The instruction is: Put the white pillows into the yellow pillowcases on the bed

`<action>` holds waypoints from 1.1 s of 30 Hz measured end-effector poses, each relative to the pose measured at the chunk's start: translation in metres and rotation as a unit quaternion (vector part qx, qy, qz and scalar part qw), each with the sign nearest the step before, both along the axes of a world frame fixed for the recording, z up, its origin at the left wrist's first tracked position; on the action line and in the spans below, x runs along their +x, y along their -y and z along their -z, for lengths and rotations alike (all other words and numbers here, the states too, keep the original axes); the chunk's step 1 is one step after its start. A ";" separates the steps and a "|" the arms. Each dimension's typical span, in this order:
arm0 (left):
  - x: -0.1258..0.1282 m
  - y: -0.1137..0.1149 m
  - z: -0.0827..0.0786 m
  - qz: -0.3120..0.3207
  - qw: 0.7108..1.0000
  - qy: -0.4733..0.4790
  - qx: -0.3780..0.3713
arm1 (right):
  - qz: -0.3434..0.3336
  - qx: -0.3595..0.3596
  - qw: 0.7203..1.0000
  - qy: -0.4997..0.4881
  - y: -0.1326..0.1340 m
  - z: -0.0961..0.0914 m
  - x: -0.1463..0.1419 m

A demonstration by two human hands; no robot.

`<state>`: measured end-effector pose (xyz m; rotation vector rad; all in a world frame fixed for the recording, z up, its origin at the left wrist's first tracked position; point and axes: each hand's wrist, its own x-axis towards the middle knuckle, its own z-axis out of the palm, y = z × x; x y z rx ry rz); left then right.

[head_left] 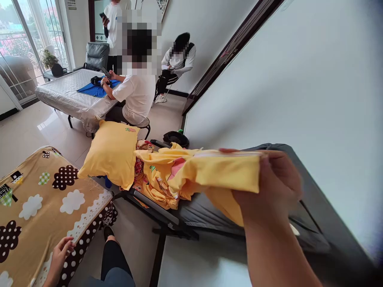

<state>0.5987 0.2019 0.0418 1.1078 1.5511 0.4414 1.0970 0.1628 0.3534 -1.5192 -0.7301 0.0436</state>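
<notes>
My right hand (271,179) is closed on the corner of a yellow pillowcase (223,171), holding it up and stretched to the right. A pale zip runs along its upper edge, and a pink print shows in its folds. The rest of the cloth trails leftward into a crumpled yellow heap on the dark grey folding bed (206,213). At lower left, my left hand (64,249) hangs over the edge of the patterned bedspread (38,215), fingers loosely bent and holding nothing visible. Beyond the heap lies a plump yellow pillow (109,149) with a small printed motif near one corner.
A plastic-wrapped table (64,93) bears a blue cloth (95,88). One person (137,93) sits there on a stool; another stands behind, and a third sits by the wall. A black round item (176,138) lies on the floor. The white wall (299,87) borders the folding bed.
</notes>
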 end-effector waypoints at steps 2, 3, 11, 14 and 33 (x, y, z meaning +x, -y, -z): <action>0.014 0.000 -0.033 0.115 0.991 0.058 0.040 | -0.143 -0.029 0.989 -0.018 0.000 -0.007 -0.062; 0.021 0.001 -0.051 0.170 0.979 0.075 0.082 | -0.233 -0.049 0.971 -0.001 -0.002 -0.005 -0.094; -0.062 0.001 -0.133 0.216 0.851 -0.168 0.448 | -0.701 -0.107 0.694 0.127 -0.008 0.012 -0.339; -0.168 0.019 -0.132 0.154 0.858 -0.220 0.438 | -0.681 -0.140 0.701 0.161 -0.011 0.023 -0.401; -0.443 0.119 -0.229 -0.197 0.833 -0.327 0.400 | -0.702 -0.405 0.488 0.325 -0.089 0.075 -0.606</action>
